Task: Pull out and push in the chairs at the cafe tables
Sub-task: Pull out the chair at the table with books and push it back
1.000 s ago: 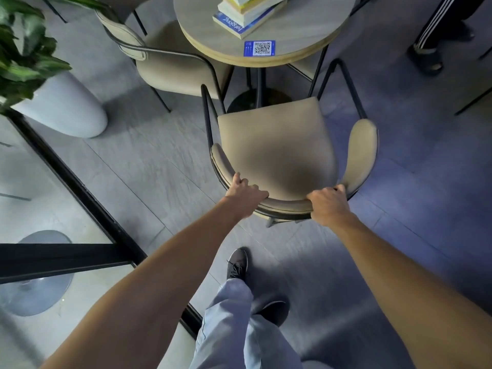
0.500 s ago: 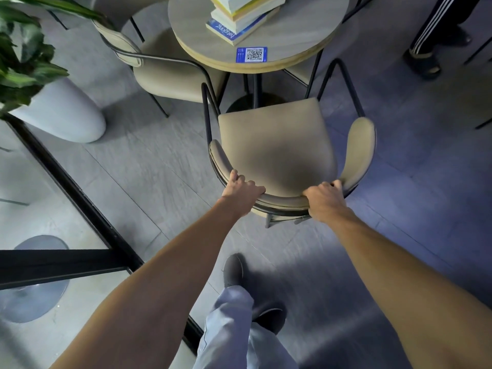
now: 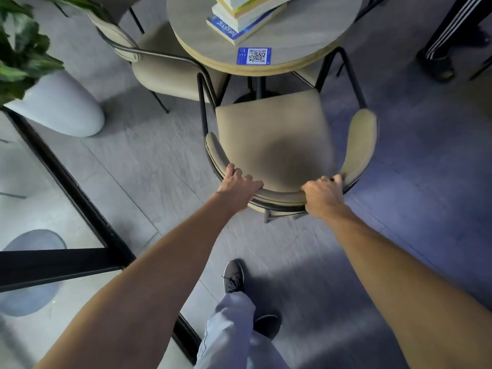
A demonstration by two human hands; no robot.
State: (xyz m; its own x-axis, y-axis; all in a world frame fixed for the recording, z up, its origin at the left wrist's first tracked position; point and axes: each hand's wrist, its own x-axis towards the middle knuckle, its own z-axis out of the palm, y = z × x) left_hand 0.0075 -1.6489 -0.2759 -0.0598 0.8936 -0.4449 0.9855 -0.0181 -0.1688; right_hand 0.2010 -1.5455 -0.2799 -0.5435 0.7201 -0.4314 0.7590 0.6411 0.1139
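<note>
Beige padded chair with a curved backrest and black metal frame (image 3: 274, 139) stands at the round pale wooden bench (image 3: 298, 35), its seat front just at the bench edge and its arm tubes rising right beside the rim. Your left hand (image 3: 238, 183) is closed over the left end of the backrest, and your right hand (image 3: 323, 194) is gripping the backrest on the right, knuckles up.

Watch the arm tubes: if you push in crooked, one may knock the rim and shake the stack of books (image 3: 245, 17) that sits near the edge above the blue QR sticker (image 3: 254, 55). Books look likely to slide if the bench is jolted.

The second beige chair (image 3: 170, 73) stands close on the left, so a skewed push could lock frames together. Your dark shoe (image 3: 233, 275) is near behind the rear legs; a hard pull could bring them onto your toes. The white planter (image 3: 58, 110) lies well to the left, and another person's shoe (image 3: 436, 66) sits at the far right, so keep the chair straight.
</note>
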